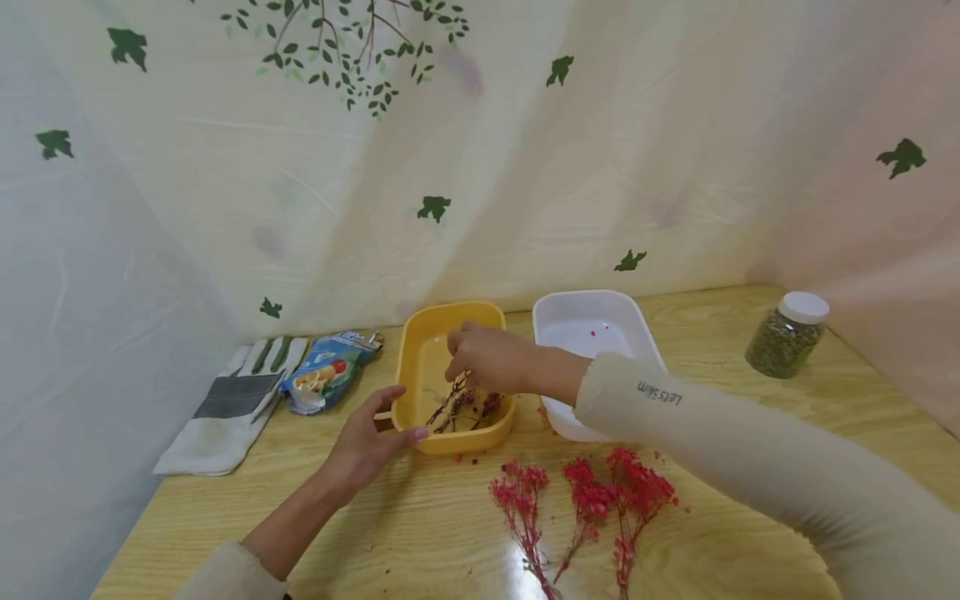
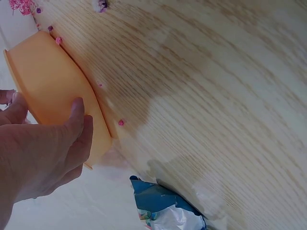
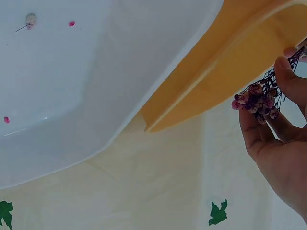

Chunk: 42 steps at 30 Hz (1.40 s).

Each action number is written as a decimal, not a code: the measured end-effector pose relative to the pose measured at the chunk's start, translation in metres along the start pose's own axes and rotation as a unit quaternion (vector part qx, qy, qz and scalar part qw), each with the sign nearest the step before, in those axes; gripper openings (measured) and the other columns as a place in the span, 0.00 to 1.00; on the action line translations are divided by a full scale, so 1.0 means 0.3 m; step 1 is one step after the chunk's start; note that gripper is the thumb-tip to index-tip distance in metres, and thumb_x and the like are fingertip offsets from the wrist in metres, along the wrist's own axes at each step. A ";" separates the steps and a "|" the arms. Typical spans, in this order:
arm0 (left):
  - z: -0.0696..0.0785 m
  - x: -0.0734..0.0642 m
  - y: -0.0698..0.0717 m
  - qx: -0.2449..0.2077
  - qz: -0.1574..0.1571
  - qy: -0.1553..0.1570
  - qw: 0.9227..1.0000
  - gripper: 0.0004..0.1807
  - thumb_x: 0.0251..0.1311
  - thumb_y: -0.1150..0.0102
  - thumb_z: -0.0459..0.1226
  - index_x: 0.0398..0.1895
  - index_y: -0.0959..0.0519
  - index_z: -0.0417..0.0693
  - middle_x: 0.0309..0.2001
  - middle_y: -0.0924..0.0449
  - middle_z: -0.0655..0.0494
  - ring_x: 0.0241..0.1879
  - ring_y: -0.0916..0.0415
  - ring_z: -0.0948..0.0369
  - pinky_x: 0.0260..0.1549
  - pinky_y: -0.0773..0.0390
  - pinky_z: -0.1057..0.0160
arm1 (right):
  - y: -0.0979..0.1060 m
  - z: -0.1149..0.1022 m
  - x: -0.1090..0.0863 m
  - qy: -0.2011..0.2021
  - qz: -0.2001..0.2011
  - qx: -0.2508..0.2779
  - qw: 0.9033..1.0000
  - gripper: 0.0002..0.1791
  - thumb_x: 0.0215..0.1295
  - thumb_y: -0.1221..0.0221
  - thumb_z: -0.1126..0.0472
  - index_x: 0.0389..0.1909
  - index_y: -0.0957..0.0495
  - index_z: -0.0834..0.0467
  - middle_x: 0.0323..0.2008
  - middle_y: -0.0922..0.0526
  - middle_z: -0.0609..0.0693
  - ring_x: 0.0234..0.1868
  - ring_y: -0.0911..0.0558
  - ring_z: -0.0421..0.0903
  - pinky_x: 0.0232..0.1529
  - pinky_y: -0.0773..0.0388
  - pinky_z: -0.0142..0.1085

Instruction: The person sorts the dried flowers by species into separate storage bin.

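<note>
My right hand (image 1: 498,358) pinches a sprig of dried purple-pink flowers on thin dark stems (image 3: 256,101) between thumb and fingers, over the yellow rounded plastic tub (image 1: 408,346). My left hand (image 1: 365,442) grips that tub at its 8 o'clock corner, thumb at the near side. More dark stems show towards the tub's 6 o'clock end; I cannot tell which are loose.

From the yellow tub, a white rounded plastic tub (image 1: 585,302) sits just beside it at 3 o'clock, a few pink bits inside. Red dried flower bunches (image 1: 633,487) lie on the pale wood-grain desk (image 1: 420,533) at 4 o'clock. A blue printed foil packet (image 1: 330,375) lies at 9 o'clock, against a white cloth with a grey band (image 1: 236,404).
</note>
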<state>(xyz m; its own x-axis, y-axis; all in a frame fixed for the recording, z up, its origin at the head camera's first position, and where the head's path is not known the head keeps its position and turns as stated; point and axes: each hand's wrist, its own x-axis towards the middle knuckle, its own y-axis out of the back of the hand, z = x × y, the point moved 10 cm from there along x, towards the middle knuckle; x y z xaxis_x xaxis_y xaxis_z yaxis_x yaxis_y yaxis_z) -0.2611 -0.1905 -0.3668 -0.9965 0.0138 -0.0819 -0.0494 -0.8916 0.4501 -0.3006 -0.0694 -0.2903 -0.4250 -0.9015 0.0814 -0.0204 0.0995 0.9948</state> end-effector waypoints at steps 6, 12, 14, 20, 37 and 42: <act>0.002 -0.003 0.001 0.003 0.000 -0.001 1.000 0.38 0.57 0.33 0.37 0.69 0.39 0.40 0.61 0.34 0.37 0.54 0.26 0.43 0.43 0.19 0.57 | -0.023 -0.024 0.001 0.023 -0.007 -0.036 0.999 0.13 0.58 0.35 0.67 0.44 0.14 0.52 0.35 0.24 0.50 0.34 0.32 0.47 0.35 0.32 0.35; -0.003 -0.002 0.000 0.004 0.001 0.003 1.000 0.38 0.57 0.33 0.37 0.69 0.38 0.41 0.61 0.33 0.39 0.54 0.26 0.45 0.43 0.19 0.58 | -0.050 0.017 0.015 -0.010 -0.036 -0.043 0.998 0.14 0.61 0.37 0.68 0.47 0.15 0.54 0.39 0.23 0.51 0.37 0.30 0.47 0.37 0.31 0.35; -0.004 -0.003 0.000 0.007 0.001 0.006 1.000 0.38 0.57 0.33 0.38 0.69 0.38 0.42 0.61 0.33 0.39 0.54 0.26 0.45 0.43 0.19 0.59 | -0.059 0.029 0.017 -0.021 -0.046 -0.047 0.998 0.15 0.62 0.37 0.68 0.49 0.16 0.54 0.42 0.22 0.52 0.40 0.28 0.48 0.39 0.29 0.36; 0.008 -0.008 0.002 0.014 0.001 0.003 1.000 0.38 0.57 0.33 0.38 0.69 0.38 0.41 0.62 0.34 0.37 0.55 0.26 0.43 0.43 0.19 0.57 | -0.068 0.037 0.012 -0.039 -0.059 -0.044 0.996 0.20 0.60 0.37 0.69 0.54 0.19 0.55 0.50 0.23 0.53 0.50 0.26 0.51 0.49 0.25 0.40; 0.008 -0.005 -0.002 0.010 0.004 0.002 1.000 0.37 0.57 0.33 0.37 0.69 0.38 0.42 0.61 0.32 0.38 0.53 0.25 0.45 0.41 0.18 0.60 | 0.035 0.071 -0.093 -0.048 0.013 0.055 0.997 0.20 0.62 0.36 0.60 0.55 0.20 0.56 0.54 0.24 0.56 0.54 0.26 0.50 0.52 0.25 0.42; 0.014 -0.007 0.004 0.023 0.002 -0.007 1.000 0.37 0.58 0.34 0.39 0.69 0.39 0.41 0.61 0.33 0.37 0.56 0.28 0.43 0.45 0.19 0.56 | 0.083 0.085 -0.165 -0.048 0.055 0.073 0.995 0.20 0.62 0.36 0.60 0.55 0.20 0.57 0.56 0.25 0.57 0.57 0.26 0.52 0.55 0.25 0.44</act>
<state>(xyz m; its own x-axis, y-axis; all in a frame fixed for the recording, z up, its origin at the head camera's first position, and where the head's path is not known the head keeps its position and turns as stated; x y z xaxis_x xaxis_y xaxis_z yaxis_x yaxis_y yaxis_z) -0.2592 -0.1898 -0.3622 -0.9975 0.0178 -0.0678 -0.0488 -0.8702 0.4902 -0.3031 -0.0116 -0.2711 -0.5171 -0.8375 0.1766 -0.0967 0.2621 0.9602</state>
